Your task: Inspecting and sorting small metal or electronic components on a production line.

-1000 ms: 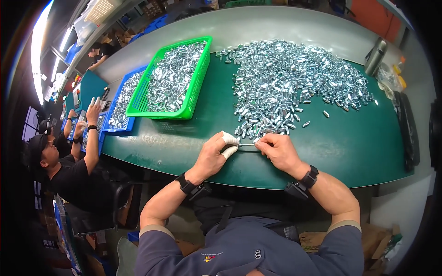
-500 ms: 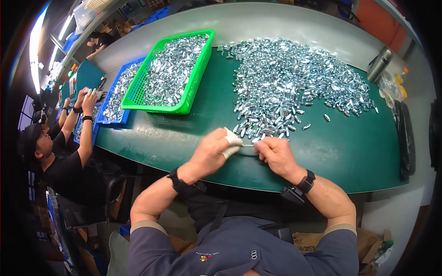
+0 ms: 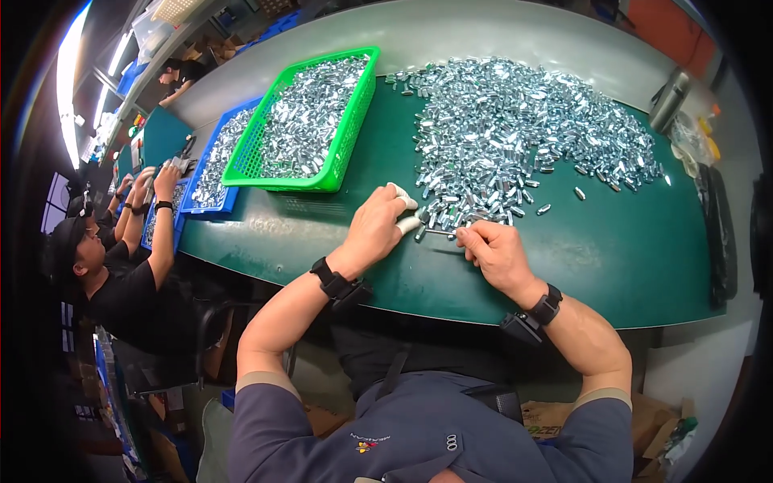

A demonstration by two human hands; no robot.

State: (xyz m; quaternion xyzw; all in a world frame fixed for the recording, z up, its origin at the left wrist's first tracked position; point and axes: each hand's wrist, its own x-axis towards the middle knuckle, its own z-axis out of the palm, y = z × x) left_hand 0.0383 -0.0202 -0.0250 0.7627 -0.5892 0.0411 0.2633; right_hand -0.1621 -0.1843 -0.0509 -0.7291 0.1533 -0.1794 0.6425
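Note:
My left hand (image 3: 378, 225), with white finger cots on two fingertips, pinches a small silver metal piece (image 3: 419, 233) at the near edge of a big heap of shiny metal parts (image 3: 515, 129). My right hand (image 3: 495, 253) holds the other end of a thin metal pin (image 3: 441, 233) that runs between the two hands. Both hands hover just above the green table (image 3: 620, 258), close together, with black bands on both wrists.
A green basket (image 3: 350, 141) full of the same parts stands to the left of the heap, a blue tray (image 3: 211, 173) beside it. A person in black sits at the left working at that tray. A grey cylinder (image 3: 668, 101) stands at the far right.
Both hands have moved forward to the edge of the heap, and the left fingers now touch a loose part there. The camera view has shifted slightly.

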